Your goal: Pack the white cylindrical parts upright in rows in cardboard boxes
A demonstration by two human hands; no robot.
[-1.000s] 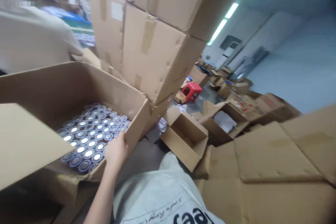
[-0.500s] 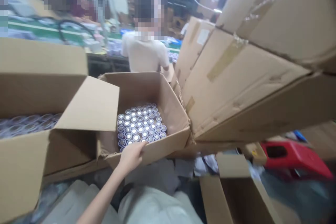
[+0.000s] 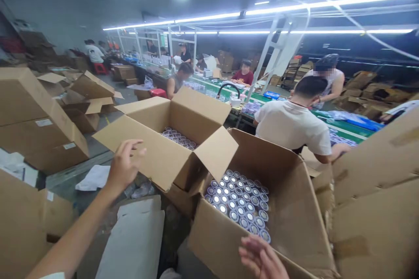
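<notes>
Two hands show now, both off the cardboard. My right hand (image 3: 262, 259) hovers at the near edge, fingers loosely spread, holding nothing, just short of the near box (image 3: 225, 239); half a second back a hand was gripping that rim, so I've let go and the view has swung wide. Inside it sit packed rows of small round cans (image 3: 237, 202), shiny metal tops in dark rings. My left hand (image 3: 124, 165) is raised, fingers curled but empty, by the flap of the second open box (image 3: 163, 157), matte, creased brown card. Further off, a person in a white shirt (image 3: 293, 126) bends at the green work line (image 3: 340, 128).
</notes>
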